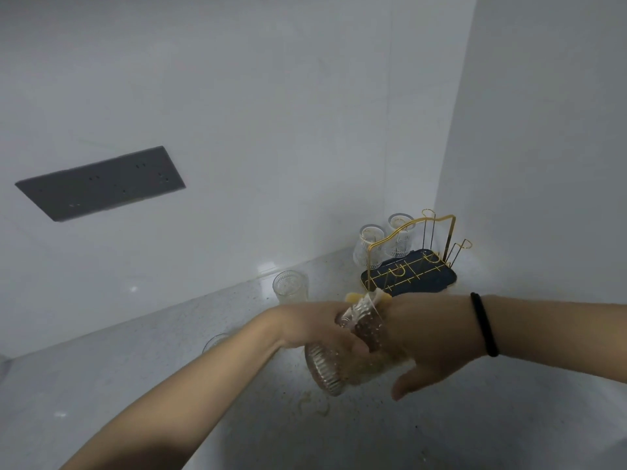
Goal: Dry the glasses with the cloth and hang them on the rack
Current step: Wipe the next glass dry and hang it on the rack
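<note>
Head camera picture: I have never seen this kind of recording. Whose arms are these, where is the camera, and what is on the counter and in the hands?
There is no machine here. The camera sits on a person's head and looks forward and down, so the two arms are that person's own.

The left hand grips a ribbed glass, tilted on its side. The right hand works a yellow cloth at the glass's mouth; how its fingers lie there is hidden.

On the speckled counter, in the corner, stands a gold wire rack on a dark tray. Two glasses already hang upside down on it. Another glass stands upright on the counter, apparently waiting.
</note>
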A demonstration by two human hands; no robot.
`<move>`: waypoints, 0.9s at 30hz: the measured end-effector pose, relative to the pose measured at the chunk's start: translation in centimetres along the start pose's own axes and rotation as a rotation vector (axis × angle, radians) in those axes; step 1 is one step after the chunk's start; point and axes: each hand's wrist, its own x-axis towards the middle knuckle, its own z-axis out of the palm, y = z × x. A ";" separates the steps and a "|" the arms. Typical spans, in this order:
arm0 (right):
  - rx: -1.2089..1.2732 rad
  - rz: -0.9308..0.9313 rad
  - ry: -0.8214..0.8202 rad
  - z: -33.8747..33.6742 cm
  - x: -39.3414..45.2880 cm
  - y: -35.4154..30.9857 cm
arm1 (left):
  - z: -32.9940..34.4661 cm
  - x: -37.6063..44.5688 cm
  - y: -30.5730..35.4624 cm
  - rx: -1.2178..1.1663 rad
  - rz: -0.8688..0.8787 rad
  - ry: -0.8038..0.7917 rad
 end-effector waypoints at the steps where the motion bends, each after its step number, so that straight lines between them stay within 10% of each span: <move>1: -0.099 -0.004 0.037 0.1 -0.2 0.2 | -0.2 0.0 -0.4 -0.105 -0.030 -0.045; 6: 0.189 -0.025 0.338 -0.9 -0.4 1.6 | -1.1 -0.3 -2.8 -0.508 0.097 -0.193; 18: 1.571 0.639 0.920 -0.4 0.0 0.7 | -0.4 -0.6 -3.1 -0.829 0.329 0.562; 24: 1.708 0.778 0.888 2.8 4.8 -3.5 | 0.6 1.2 -0.3 -0.953 0.422 0.780; 27: 1.760 0.736 1.175 2.8 7.3 -3.7 | 2.4 2.5 1.2 -1.050 0.392 0.829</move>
